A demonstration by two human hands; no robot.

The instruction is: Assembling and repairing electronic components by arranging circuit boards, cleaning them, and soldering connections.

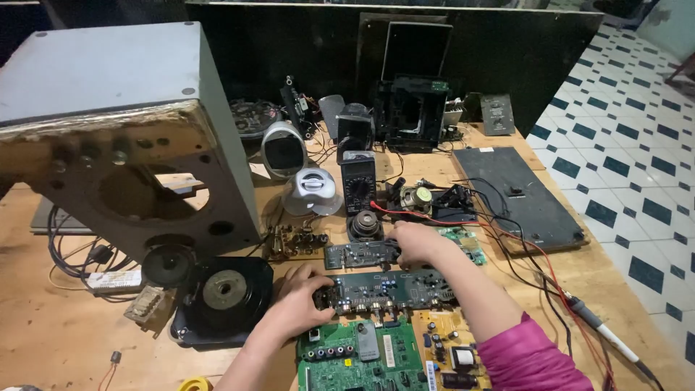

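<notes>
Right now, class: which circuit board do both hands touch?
The long dark circuit board, with left hand at its end, right hand reaching over it; green boards lie untouched.

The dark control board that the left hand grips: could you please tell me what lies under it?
Under the dark control board lie a green circuit board and a yellow one; their far edges are covered. The left hand hides the board's left end.

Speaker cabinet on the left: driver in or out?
Out. The speaker cabinet shows an empty round hole; a loose speaker driver lies on the workbench.
</notes>
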